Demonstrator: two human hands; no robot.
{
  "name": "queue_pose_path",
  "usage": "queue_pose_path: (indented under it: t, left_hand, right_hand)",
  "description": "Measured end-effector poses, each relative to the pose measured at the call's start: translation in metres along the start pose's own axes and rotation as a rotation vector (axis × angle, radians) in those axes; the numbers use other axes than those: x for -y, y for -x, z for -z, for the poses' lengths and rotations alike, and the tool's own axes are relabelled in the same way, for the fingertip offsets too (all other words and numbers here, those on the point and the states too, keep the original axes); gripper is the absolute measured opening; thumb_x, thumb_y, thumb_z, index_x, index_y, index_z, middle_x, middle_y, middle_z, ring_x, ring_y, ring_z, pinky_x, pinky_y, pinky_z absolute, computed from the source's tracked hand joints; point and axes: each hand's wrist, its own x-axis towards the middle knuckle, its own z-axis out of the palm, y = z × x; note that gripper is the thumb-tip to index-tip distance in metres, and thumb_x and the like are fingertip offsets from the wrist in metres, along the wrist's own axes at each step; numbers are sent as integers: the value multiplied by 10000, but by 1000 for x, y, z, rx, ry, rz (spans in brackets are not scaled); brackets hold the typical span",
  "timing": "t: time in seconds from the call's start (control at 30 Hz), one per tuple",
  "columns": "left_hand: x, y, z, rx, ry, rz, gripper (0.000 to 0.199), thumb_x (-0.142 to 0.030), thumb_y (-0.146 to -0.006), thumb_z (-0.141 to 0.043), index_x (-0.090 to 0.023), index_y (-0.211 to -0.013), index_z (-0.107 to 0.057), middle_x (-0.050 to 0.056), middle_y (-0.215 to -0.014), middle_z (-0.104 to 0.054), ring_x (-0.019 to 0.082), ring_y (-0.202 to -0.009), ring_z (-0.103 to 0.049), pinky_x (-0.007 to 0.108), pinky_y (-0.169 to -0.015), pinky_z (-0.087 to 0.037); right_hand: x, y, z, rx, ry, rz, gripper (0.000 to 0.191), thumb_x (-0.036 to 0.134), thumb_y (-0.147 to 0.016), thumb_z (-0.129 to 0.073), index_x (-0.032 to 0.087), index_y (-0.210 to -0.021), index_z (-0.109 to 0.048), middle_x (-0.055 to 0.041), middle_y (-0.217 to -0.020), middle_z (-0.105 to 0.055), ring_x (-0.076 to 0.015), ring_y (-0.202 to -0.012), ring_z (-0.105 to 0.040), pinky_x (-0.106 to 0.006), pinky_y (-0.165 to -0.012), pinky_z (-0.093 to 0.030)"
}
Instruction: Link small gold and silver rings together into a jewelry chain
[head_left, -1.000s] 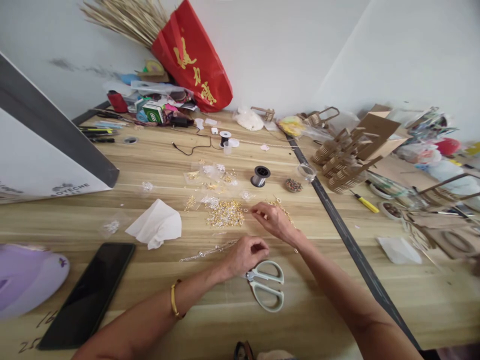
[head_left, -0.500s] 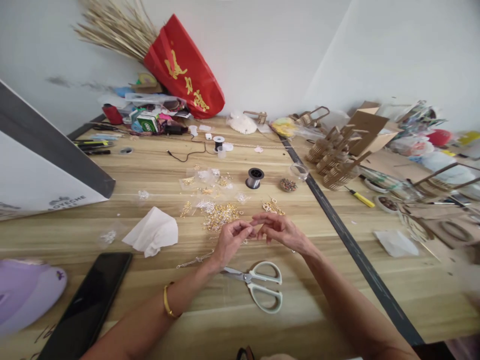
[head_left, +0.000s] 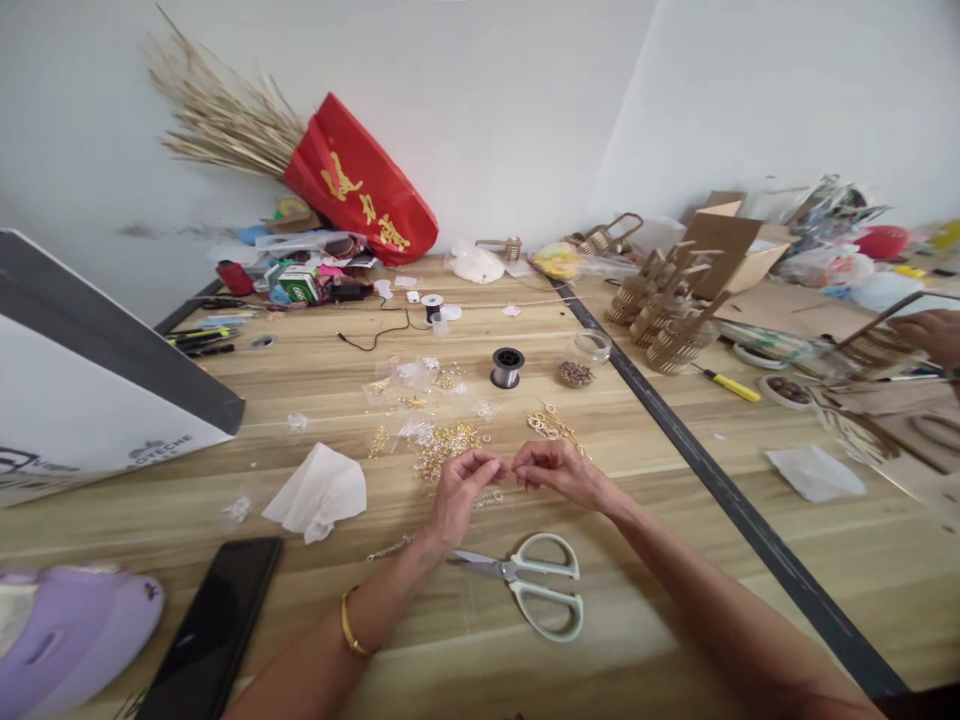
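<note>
My left hand (head_left: 463,492) is pinched closed at mid-table, its thumb against the fingertips. Close beside it, my right hand (head_left: 559,472) is pinched as well, and the fingertips of the two almost meet. Whatever lies between them is too small to make out. Just beyond is a pile of small gold and silver findings (head_left: 444,450). Gold ring pieces (head_left: 551,425) lie past my right hand. A short silver chain (head_left: 489,497) rests beneath the hands, and another chain (head_left: 390,549) lies by my left wrist. Scissors with pale green handles (head_left: 517,570) lie nearer me, blades slightly apart.
A wire spool (head_left: 508,368) and a dish of beads (head_left: 576,373) stand farther back. To the left are a crumpled tissue (head_left: 319,492), a black phone (head_left: 214,625) and a white box (head_left: 105,400). At right, another person's hand (head_left: 932,333) touches a small woven basket (head_left: 870,345).
My right hand's fingers have drawn from spread into a pinch. The view has shifted a little. Another person's hand has come in at the right edge.
</note>
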Motion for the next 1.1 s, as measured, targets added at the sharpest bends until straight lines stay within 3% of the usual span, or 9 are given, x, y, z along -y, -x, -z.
queue_pose_path:
  t: [0.3, 0.47, 0.57, 0.63, 0.7, 0.77, 0.83, 0.93, 1.1]
  left_hand:
    - [-5, -5, 4, -71, 6, -44, 142, -279, -696, -683, -149, -732, -640, 8, -679, -646, 121, -683, -583, 249, -687, -459]
    - [-5, -6, 7, -80, -75, -83, 130, -274, -720, -664, -147, -745, -645, 14, -694, -647, 128, -701, -582, 247, -691, -451]
    - [-4, -7, 8, -73, -153, -85, 125, -268, -729, -661, -145, -745, -649, 13, -703, -640, 127, -708, -572, 241, -700, -440]
    - [-2, -7, 8, -69, -216, -102, 128, -271, -733, -660, -144, -722, -648, 7, -687, -627, 123, -695, -558, 236, -699, -430]
    - [0, -8, 8, -68, -270, -131, 141, -277, -731, -663, -143, -690, -642, -2, -660, -607, 119, -665, -538, 230, -675, -420]
    - [2, -8, 8, -66, -306, -156, 149, -279, -729, -666, -143, -676, -640, -6, -641, -593, 117, -640, -522, 226, -645, -412]
    - [2, -7, 8, -62, -330, -177, 147, -278, -733, -664, -142, -679, -646, -4, -638, -593, 118, -629, -520, 227, -629, -411]
    - [2, -7, 7, -44, -339, -195, 134, -272, -741, -656, -143, -704, -662, 12, -674, -623, 137, -664, -556, 241, -654, -434]
    - [1, -6, 8, -51, -329, -185, 107, -249, -740, -652, -147, -729, -680, 24, -709, -658, 153, -699, -588, 253, -690, -451]
  right_hand:
    - [6, 7, 18, -73, 276, -4, 107, 228, -829, -516, 159, -766, -568, 11, -621, -600, -100, -551, -564, -200, -532, -434]
    - [8, 10, 24, -99, 414, 1, 131, 236, -840, -500, 165, -770, -585, 3, -643, -618, -112, -570, -581, -201, -531, -429]
    - [16, 14, 25, -160, 546, 6, 151, 274, -845, -525, 172, -899, -623, -8, -703, -645, -106, -533, -575, -215, -537, -431]
    - [23, 17, 25, -261, 627, 58, 256, 289, -824, -568, 181, -1053, -606, -49, -904, -670, -85, -496, -556, -231, -548, -439]
    - [31, 19, 21, -312, 609, 107, 345, 285, -821, -576, 185, -1151, -564, -86, -1042, -648, -66, -467, -538, -237, -542, -444]
    - [35, 19, 13, -299, 484, 66, 379, 279, -835, -557, 171, -1196, -528, -33, -778, -672, -78, -421, -519, -222, -480, -424]
    - [34, 16, 3, -210, 301, -6, 395, 277, -845, -539, 163, -1221, -501, 43, -510, -581, -101, -400, -523, -203, -438, -413]
    - [27, 4, -12, -108, 137, -5, 374, 217, -823, -539, 162, -1193, -520, 13, -587, -631, -126, -528, -612, -209, -489, -468]
    - [11, -16, -21, -130, 228, 112, 125, 182, -797, -575, 159, -903, -637, -21, -721, -671, -128, -647, -634, -219, -580, -487]
